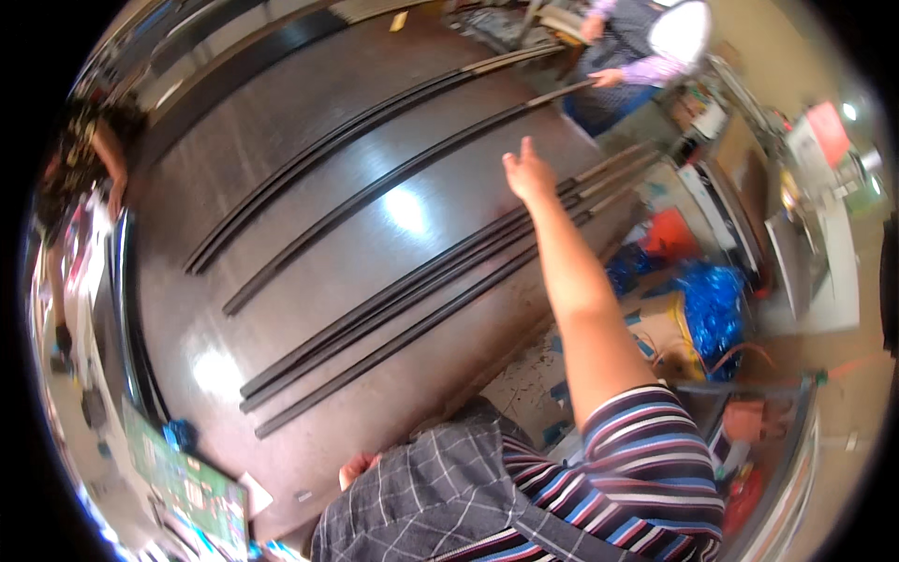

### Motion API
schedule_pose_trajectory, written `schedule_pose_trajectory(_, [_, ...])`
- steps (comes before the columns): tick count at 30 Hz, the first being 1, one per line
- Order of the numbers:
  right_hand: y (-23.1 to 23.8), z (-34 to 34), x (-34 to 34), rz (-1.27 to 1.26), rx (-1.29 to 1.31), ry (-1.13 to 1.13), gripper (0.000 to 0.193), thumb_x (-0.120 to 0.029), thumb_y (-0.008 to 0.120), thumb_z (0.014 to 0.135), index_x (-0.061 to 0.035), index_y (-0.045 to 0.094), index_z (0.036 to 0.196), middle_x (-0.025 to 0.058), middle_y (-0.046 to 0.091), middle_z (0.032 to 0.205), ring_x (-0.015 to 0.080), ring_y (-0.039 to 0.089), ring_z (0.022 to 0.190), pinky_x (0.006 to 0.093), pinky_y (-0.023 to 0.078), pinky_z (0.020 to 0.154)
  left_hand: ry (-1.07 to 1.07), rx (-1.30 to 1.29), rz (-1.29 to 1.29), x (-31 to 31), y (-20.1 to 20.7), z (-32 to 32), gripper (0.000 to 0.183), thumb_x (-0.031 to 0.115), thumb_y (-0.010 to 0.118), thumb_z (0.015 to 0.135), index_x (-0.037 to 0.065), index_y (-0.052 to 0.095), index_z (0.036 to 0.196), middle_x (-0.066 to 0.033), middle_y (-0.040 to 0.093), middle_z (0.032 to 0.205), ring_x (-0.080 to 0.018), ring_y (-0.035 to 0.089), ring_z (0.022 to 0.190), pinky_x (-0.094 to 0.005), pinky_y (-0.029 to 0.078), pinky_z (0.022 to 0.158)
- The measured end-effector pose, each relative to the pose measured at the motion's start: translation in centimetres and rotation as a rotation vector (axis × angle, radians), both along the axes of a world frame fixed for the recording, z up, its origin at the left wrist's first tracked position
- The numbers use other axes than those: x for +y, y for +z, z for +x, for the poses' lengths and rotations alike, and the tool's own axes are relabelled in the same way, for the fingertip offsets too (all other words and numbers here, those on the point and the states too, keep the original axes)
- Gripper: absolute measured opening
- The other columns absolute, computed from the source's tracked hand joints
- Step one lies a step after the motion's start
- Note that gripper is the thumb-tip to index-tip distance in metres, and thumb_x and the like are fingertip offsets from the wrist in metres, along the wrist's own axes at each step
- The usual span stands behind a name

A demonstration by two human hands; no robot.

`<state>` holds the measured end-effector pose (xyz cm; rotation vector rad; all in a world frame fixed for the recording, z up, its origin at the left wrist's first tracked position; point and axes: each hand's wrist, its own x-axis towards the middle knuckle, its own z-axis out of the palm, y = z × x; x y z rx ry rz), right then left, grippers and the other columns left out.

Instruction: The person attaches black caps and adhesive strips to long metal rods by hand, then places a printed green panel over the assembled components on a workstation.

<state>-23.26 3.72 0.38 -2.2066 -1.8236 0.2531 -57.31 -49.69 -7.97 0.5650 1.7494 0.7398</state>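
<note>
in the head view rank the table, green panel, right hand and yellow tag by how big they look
Largest to smallest:
1. Table
2. Green panel
3. Right hand
4. Yellow tag

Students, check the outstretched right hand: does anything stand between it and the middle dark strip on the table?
Nothing visible: only tabletop shows between the right hand and the middle dark strip, whose far end another person's hand holds.

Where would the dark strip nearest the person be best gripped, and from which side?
Probably around mid-length, from the person's near side: the strip is long and slender, so a central grip should balance it, and bare table lies along that edge, leaving room.
</note>
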Motion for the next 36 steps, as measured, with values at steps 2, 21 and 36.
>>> schedule_pose_trajectory(2, [-3.2,0.8,-1.8,0.252,0.034,0.164,0.062,-0.043,0.050,0.095,-0.0059,0.038,0.143,0.0256,0.058,0.124,0.0414,0.056,0.112,0.0508,0.041,0.098,-0.040,0.157,0.027,2.8,2.6,1.1,0.024,0.021,0.074,0.085,-0.001,0.066,0.080,-0.0001,0.061,0.062,-0.0071,0.051,0.059,-0.0274,0.043,0.052])
schedule_pose_trajectory(21, [-7.5,5.7,-8.2,0.029,-0.295,0.212,0.092,-0.064,0.043,0.091,0.0054,0.023,0.148,0.0266,0.019,0.155,0.0373,0.016,0.146,0.0527,0.016,0.116,-0.314,1.185,0.371,22.7,5.6,-0.6,0.051,0.029,0.068,0.087,0.006,0.054,0.130,-0.0172,0.050,0.139,-0.0330,0.048,0.129,-0.0405,0.045,0.101])
schedule_pose_trajectory(36, [-7.9,5.4,-11.4,0.143,-0.131,0.234,0.081,-0.053,0.049,0.092,-0.0057,0.022,0.152,0.0226,0.017,0.157,0.0395,0.010,0.147,0.0599,0.009,0.115,-0.541,1.293,0.268,27.7,2.1,-4.6,0.070,0.039,0.063,0.089,0.003,0.038,0.144,-0.0181,0.035,0.151,-0.0306,0.034,0.140,-0.0389,0.039,0.108])
